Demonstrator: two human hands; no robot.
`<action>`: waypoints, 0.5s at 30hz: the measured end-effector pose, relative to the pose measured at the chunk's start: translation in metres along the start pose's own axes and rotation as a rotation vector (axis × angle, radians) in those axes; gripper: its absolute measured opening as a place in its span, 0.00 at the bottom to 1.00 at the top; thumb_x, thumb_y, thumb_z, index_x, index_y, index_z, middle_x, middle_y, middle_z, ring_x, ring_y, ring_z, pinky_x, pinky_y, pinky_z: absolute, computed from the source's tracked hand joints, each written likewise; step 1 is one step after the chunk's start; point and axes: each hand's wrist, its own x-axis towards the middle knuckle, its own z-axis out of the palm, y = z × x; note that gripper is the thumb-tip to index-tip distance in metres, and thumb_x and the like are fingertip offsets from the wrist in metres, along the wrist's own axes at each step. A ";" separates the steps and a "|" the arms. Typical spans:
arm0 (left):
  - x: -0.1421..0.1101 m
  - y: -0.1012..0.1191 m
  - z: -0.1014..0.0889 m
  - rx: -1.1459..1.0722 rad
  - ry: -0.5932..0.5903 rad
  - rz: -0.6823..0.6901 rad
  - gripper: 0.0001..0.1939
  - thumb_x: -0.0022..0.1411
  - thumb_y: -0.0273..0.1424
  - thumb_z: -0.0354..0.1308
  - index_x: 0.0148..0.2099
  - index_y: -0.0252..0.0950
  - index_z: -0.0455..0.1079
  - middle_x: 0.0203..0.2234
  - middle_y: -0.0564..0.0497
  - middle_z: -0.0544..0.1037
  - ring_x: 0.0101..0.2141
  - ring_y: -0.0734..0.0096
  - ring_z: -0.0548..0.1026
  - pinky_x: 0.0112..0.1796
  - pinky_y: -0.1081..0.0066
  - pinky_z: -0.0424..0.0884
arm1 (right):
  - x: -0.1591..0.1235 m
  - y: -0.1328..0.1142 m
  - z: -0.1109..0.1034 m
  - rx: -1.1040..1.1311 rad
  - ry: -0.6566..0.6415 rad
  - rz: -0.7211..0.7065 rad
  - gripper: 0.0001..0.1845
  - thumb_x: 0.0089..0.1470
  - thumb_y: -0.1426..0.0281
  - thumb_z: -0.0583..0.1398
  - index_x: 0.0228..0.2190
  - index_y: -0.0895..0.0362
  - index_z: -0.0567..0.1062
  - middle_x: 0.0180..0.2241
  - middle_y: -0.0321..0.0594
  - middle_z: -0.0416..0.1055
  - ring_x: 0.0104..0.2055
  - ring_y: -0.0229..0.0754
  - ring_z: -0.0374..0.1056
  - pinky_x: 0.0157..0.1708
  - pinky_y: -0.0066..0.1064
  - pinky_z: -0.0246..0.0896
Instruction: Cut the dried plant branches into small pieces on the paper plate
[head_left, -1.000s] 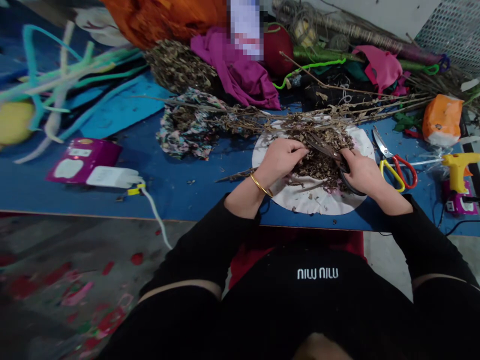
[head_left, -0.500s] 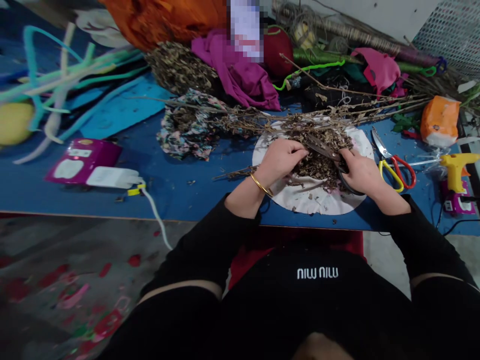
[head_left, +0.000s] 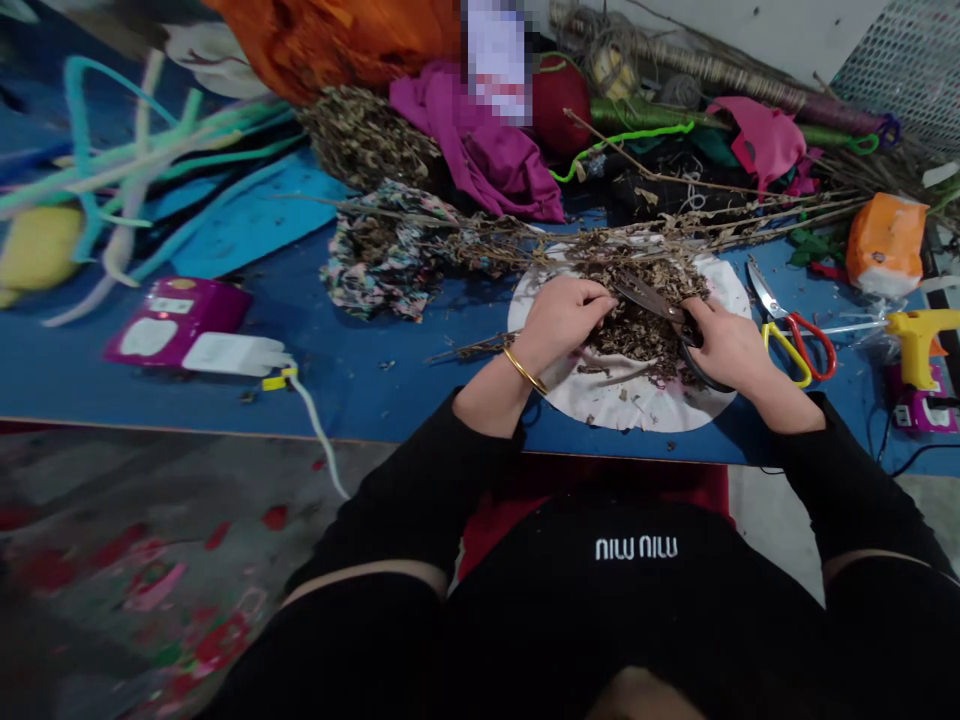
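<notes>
On the bench (head_left: 442,400), a white round cloth (head_left: 630,408) bears a heap of dried leaves (head_left: 637,338). The right hand (head_left: 721,345) closes its fingers around dark scissors (head_left: 651,301), blades over the heap; the left hand (head_left: 561,315) pinches narrowly there, any held piece indiscernible. Both poses closely match the earlier frame. Leftward, a patterned cloth (head_left: 352,287) cradles brown plant matter (head_left: 377,240).

This looked like a craft workshop. A long blue bench (head_left: 420,400) was piled with making things – two pairs of scissors, one dark scissors (head_left: 646,297) and one red-and-yellow scissors (head_left: 790,335), a yellow glue gun (head_left: 916,350), purple cloth (head_left: 517,180), dry leaves (head_left: 637,340) and bright bendy strips (head_left: 169,150). Red and pink scraps (head_left: 223,640) lay all over the grey floor (head_left: 60,465).
</notes>
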 end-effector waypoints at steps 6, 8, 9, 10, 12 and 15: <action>-0.002 0.003 0.001 -0.006 0.053 0.021 0.15 0.60 0.34 0.54 0.22 0.37 0.67 0.17 0.53 0.72 0.23 0.71 0.68 0.28 0.70 0.61 | -0.002 0.003 -0.001 0.069 0.038 -0.013 0.27 0.58 0.61 0.53 0.57 0.56 0.71 0.47 0.50 0.75 0.38 0.49 0.68 0.31 0.35 0.48; -0.002 0.005 0.002 0.008 0.029 0.004 0.15 0.60 0.34 0.54 0.21 0.37 0.67 0.16 0.54 0.71 0.21 0.72 0.67 0.29 0.70 0.60 | -0.002 0.002 -0.002 0.083 0.039 -0.018 0.27 0.59 0.60 0.52 0.56 0.56 0.71 0.47 0.51 0.75 0.38 0.49 0.68 0.31 0.35 0.48; -0.002 0.005 0.003 0.016 0.019 -0.003 0.15 0.60 0.34 0.55 0.21 0.37 0.66 0.15 0.55 0.70 0.21 0.73 0.66 0.29 0.69 0.60 | -0.002 0.001 -0.002 0.084 0.037 -0.021 0.27 0.59 0.60 0.52 0.56 0.56 0.71 0.47 0.51 0.75 0.38 0.49 0.68 0.31 0.35 0.49; -0.002 0.006 0.003 0.022 0.011 -0.006 0.16 0.59 0.34 0.55 0.20 0.37 0.66 0.15 0.55 0.69 0.20 0.73 0.65 0.29 0.69 0.60 | -0.002 0.001 -0.002 0.081 0.035 -0.021 0.27 0.58 0.61 0.52 0.56 0.56 0.71 0.47 0.51 0.75 0.38 0.49 0.68 0.31 0.35 0.49; -0.002 0.007 0.004 0.025 -0.002 -0.001 0.16 0.59 0.34 0.55 0.20 0.38 0.65 0.14 0.55 0.68 0.21 0.73 0.65 0.29 0.69 0.60 | -0.002 0.000 -0.001 0.071 0.025 -0.020 0.27 0.58 0.62 0.52 0.56 0.57 0.71 0.47 0.51 0.75 0.37 0.49 0.67 0.31 0.35 0.49; -0.002 0.008 0.004 0.016 -0.008 0.005 0.16 0.59 0.33 0.54 0.19 0.38 0.64 0.13 0.55 0.67 0.20 0.73 0.65 0.29 0.68 0.60 | -0.002 -0.002 0.001 0.059 0.007 -0.030 0.27 0.57 0.64 0.52 0.56 0.58 0.70 0.47 0.53 0.74 0.38 0.49 0.67 0.31 0.35 0.49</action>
